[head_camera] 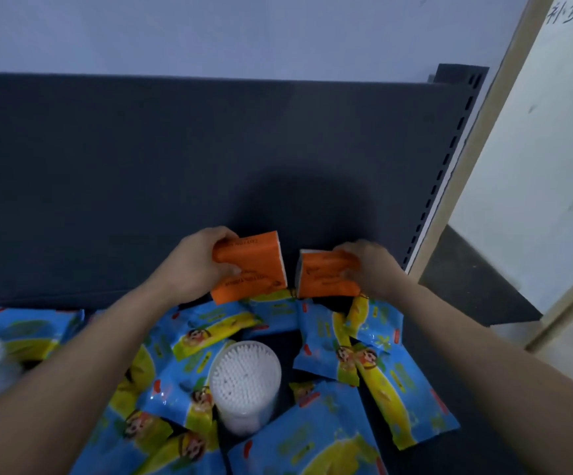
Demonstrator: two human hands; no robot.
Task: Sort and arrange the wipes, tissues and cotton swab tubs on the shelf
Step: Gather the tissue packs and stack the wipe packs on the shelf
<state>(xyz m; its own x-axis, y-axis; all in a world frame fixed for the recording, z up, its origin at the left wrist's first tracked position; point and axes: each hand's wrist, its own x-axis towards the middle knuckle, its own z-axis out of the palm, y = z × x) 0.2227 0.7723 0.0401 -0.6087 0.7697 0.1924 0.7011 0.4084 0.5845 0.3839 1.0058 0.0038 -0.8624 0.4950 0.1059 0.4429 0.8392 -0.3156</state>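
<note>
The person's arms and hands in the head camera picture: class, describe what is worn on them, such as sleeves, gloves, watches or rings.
Both forearms are bare up to the picture's lower edge, so no sleeves show. The left hand and right hand wear no gloves. No watch, bracelet or strap shows on either wrist, and no ring can be made out, though the fingers are slightly blurred.

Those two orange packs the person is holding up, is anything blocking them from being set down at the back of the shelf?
Nothing visible does. The left hand and right hand each hold an orange tissue pack close to the dark back panel. The blue wipes packs and swab tub lie nearer the person.
</note>
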